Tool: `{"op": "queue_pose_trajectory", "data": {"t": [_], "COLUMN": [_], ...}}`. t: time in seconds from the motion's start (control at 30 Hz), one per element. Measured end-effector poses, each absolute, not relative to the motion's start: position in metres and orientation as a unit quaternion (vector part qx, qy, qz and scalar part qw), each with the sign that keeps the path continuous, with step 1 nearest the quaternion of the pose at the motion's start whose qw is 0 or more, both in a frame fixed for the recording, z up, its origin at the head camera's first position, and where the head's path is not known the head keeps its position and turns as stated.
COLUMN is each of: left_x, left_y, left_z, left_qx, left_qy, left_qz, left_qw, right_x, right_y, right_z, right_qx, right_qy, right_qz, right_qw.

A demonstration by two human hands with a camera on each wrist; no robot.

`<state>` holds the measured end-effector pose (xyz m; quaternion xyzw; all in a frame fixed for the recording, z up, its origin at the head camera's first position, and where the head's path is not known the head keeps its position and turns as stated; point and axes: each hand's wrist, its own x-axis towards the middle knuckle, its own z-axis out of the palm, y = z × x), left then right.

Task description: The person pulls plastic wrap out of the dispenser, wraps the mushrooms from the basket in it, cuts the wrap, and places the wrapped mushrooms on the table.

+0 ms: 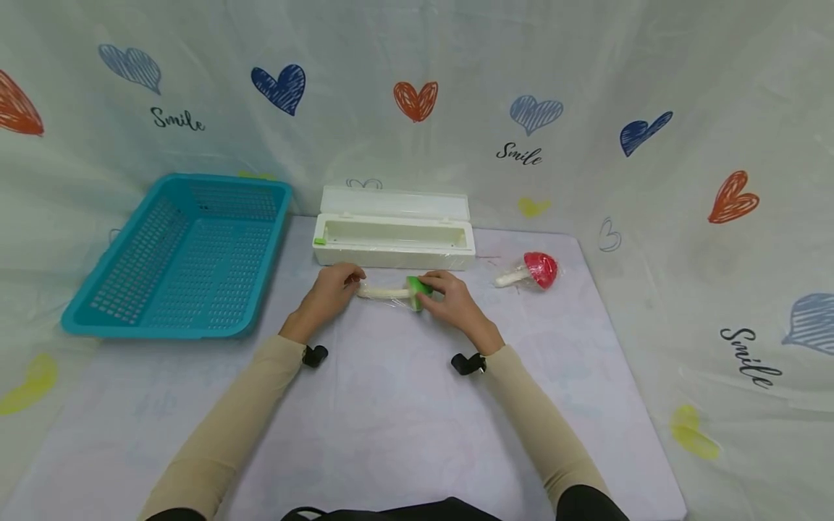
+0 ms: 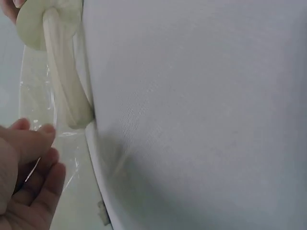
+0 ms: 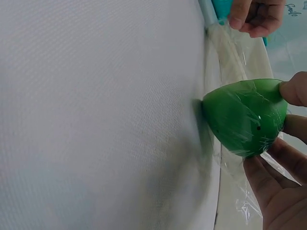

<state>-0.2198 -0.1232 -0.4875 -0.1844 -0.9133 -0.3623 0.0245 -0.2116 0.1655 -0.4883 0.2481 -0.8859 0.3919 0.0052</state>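
Note:
A toy mushroom with a green cap (image 1: pixel 418 293) and a pale stem (image 2: pixel 67 76) lies on the table in front of the white box, with clear plastic film (image 3: pixel 235 48) around it. My right hand (image 1: pixel 456 305) holds the cap, thumb on one side and fingers on the other. At the stem's end my left hand (image 1: pixel 330 293) pinches the loose edge of the film. In the left wrist view the thumb and fingers (image 2: pixel 48 179) of that hand are beside the stem, apart from it.
Just behind the mushroom stands a long white cling film dispenser (image 1: pixel 394 257), its lid raised. A teal basket (image 1: pixel 163 333) is on the left. To the right lies a red-capped toy mushroom (image 1: pixel 541 270) in clear film. A heart-printed sheet (image 1: pixel 469 43) hangs behind the table.

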Motion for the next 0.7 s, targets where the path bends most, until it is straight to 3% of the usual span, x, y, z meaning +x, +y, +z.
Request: {"op": "queue_pose_trajectory", "data": {"t": [0.1,0.2,0.43,0.7], "left_x": [-0.222,-0.223,-0.222,-0.223], "left_y": [-0.119,-0.115,-0.114,-0.109], "left_z": [-0.489,-0.491,-0.495,-0.497], "left_qx": [-0.178,-0.182,-0.209,-0.214], "left_qy": [-0.907,-0.903,-0.91,-0.937], "left_qz": [-0.375,-0.379,-0.358,-0.272], "left_qw": [0.074,0.088,-0.016,-0.059], "right_x": [-0.212,-0.213,-0.214,-0.214], "right_y": [0.165,0.165,0.164,0.164], "right_z": [-0.489,-0.489,-0.489,-0.489], "right_qx": [0.251,0.252,0.252,0.246], "right_qy": [-0.885,-0.884,-0.884,-0.893], "right_qz": [0.391,0.393,0.394,0.378], "right_qw": [0.008,0.008,0.012,0.004]}}
